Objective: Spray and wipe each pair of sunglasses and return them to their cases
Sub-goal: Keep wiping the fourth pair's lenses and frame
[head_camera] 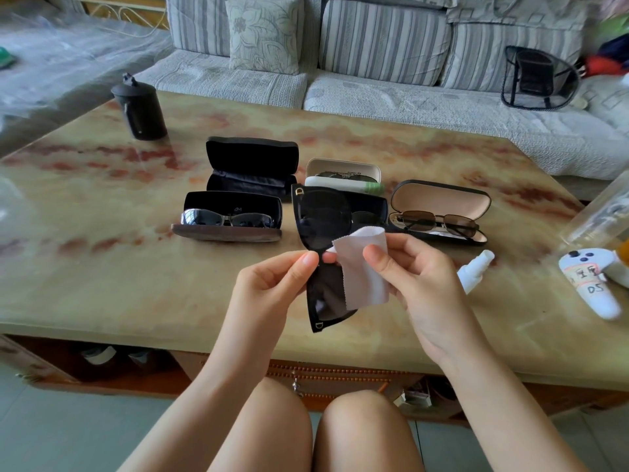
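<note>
Hidden under the white cloth [364,270] and the thumb of the left hand [269,284]: bridge and part of the lower lens of the black sunglasses [323,216]. Behind these, mostly covered, a dark case [371,206]. Blocked by the right hand [418,281]: base of the spray bottle [474,270]. Too small to read: print inside the white case [342,164]. Blurred, clipped by the right edge: clear container [602,212]. Blurred too: white controller [592,287].

Table [102,274] L front: bare, wide lane | mid: open cases [252,161] in 2 rows, lids up, narrow gaps betw | front-mid: sunglasses [323,218] held up, block case behind | R: spray bottle [474,270] lying, controller [592,284] near edge | far L: black canister [139,110] upright, well apart | far strip by sofa [408,103] free
</note>
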### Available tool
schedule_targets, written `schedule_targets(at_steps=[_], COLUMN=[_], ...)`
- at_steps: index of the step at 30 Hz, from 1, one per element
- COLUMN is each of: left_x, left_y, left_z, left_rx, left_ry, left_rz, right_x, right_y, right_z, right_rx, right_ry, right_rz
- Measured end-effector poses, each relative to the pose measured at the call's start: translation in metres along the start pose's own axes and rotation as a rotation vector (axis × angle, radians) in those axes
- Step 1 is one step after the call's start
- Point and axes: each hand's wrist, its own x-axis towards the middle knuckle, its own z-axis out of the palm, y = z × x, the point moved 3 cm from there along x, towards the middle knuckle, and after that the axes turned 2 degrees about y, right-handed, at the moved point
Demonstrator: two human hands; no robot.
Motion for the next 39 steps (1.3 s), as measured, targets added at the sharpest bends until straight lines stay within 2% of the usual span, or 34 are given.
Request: schedule_targets(at_steps=[7, 16, 21, 29, 34, 39], left_x=[0.000, 0.002, 0.003, 0.002, 0.002, 0.001], left_y=[0.000, -0.003, -0.007, -0.005, -0.006, -0.006], left_z=[-0.001, -0.003, -0.005, 0.000, -0.003, -0.001], left_rx=[0.007, 0.034, 0.085, 0.125, 0.167, 0.227], left_ry=[-0.018, -0.044, -0.086, -0.176, -0.164, -0.162], left_rz=[-0.029, -0.032, -0.048, -0.080, -0.103, -0.094], right_x=[0.003, 0.004, 0.008, 0.005, -0.001, 0.000], right_y=[0.011, 0.029, 0.021, 0.012, -0.003, -0.003], right_z=[-0.005, -0.004, -0.003, -0.002, 0.009, 0.018], right_rx=[0.154, 0.412, 0.496, 0.363, 0.205, 0.086], right_ry=[0.048, 0.016, -0.009, 0.007, -0.133, -0.142], right_rz=[0.102, 0.364, 0.350, 0.280, 0.174, 0.178])
